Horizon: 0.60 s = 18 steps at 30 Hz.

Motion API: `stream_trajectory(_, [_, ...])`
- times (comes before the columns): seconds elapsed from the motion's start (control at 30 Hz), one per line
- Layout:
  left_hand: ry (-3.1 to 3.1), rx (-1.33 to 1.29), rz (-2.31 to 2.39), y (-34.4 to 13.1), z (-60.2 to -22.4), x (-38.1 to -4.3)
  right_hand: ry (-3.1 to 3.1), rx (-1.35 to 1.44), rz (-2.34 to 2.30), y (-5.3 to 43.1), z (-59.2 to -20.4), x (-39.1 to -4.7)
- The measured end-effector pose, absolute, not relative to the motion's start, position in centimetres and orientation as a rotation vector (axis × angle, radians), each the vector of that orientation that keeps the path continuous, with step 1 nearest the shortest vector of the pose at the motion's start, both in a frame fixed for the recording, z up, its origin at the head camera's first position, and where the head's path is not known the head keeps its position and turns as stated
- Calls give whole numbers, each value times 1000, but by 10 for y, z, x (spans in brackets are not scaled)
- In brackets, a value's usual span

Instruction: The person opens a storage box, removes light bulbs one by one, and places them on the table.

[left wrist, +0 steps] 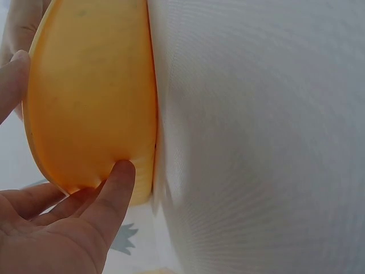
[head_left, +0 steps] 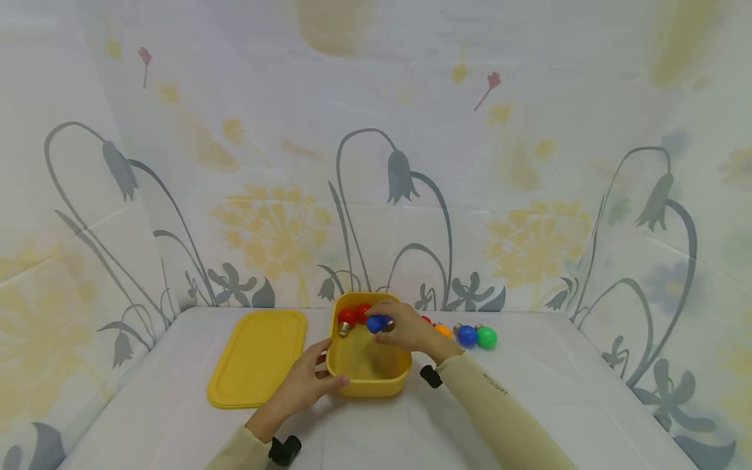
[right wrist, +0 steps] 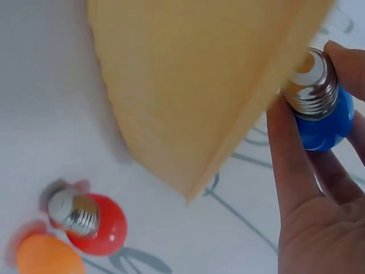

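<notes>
A blue light bulb [head_left: 376, 324] with a silver screw base is pinched between the thumb and fingers of my right hand [head_left: 405, 329], over the yellow plastic box [head_left: 370, 389]. In the right wrist view, the bulb's metal base [right wrist: 315, 91] overlaps the box's rim. My left hand [head_left: 305, 382] holds the box at its near left corner, its thumb by the front rim and its fingers [left wrist: 117, 188] against the side wall. Inside the box, two red bulbs [head_left: 347, 316] lie at the far end.
Left of the box lies a flat yellow lid [head_left: 258, 356]. To the right, on the white cloth, are a red bulb [right wrist: 108, 225], an orange bulb [head_left: 443, 330], another blue bulb [head_left: 467, 335] and a green bulb [head_left: 487, 337]. A flower-printed curtain [head_left: 376, 228] stands behind the table.
</notes>
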<state>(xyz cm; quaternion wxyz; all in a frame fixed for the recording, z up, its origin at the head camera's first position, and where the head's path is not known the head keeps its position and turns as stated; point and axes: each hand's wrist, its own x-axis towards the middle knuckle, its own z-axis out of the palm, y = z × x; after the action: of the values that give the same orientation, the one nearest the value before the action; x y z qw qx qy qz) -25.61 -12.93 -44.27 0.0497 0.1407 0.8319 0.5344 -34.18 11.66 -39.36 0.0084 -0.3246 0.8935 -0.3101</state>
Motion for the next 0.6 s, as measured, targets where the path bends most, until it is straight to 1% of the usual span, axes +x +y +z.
stream_trajectory(0.13, [2532,435,1631,-130,-443,-257,2810,-1009,-1079,135,-390,-337])
stream_trajectory(0.33, [2519,430,1649,-130,-444,-258,2960,-1082,-1127,162,-390,-328])
stream_trajectory(0.6, [2529,438,1638,-129,-444,-258,3024,-991,-1176,189,-403,-319])
